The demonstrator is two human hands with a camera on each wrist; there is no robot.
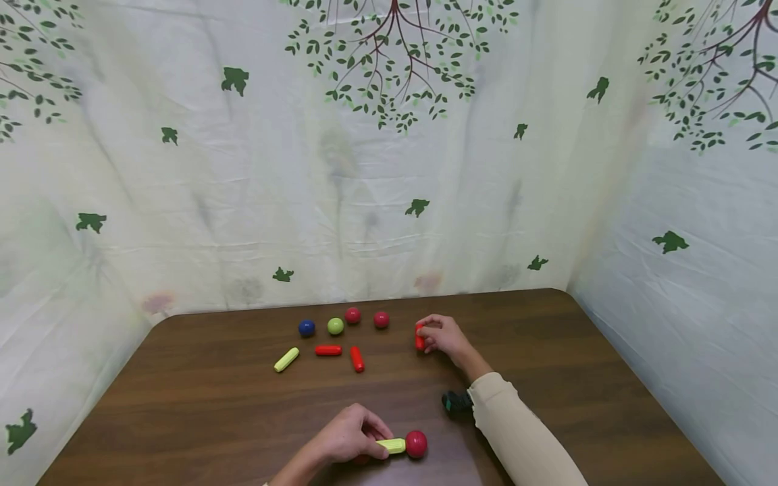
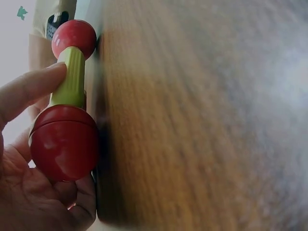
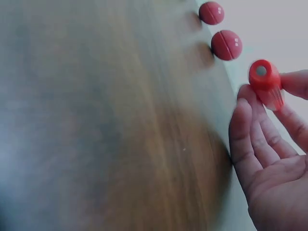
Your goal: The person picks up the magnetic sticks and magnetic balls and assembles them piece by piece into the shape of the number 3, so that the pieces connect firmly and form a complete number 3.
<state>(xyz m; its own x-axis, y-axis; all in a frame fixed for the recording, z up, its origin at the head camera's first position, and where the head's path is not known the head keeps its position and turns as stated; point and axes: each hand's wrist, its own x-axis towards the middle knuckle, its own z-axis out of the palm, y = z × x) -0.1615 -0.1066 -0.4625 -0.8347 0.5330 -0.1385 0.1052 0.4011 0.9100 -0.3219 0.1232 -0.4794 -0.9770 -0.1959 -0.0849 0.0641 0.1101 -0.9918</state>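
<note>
Near the front of the table, my left hand point(image 1: 352, 432) holds a yellow-green ribbed rod point(image 1: 394, 445) between thumb and fingers. A red ball point(image 1: 416, 444) sits on the rod's right end. The left wrist view shows a second red ball point(image 2: 65, 144) at the other end, mostly hidden by the hand from above. Farther off to the right, my right hand point(image 1: 448, 335) pinches a short red rod point(image 1: 419, 341). Its end, with a pale round spot in the middle, faces the right wrist camera.
Toward the back edge are a blue ball point(image 1: 306, 328), a green ball point(image 1: 335, 326) and two red balls point(image 1: 381, 319). In front of them lie a yellow-green rod point(image 1: 286, 360) and two red rods point(image 1: 328, 350). A black object point(image 1: 456, 402) shows by the right sleeve.
</note>
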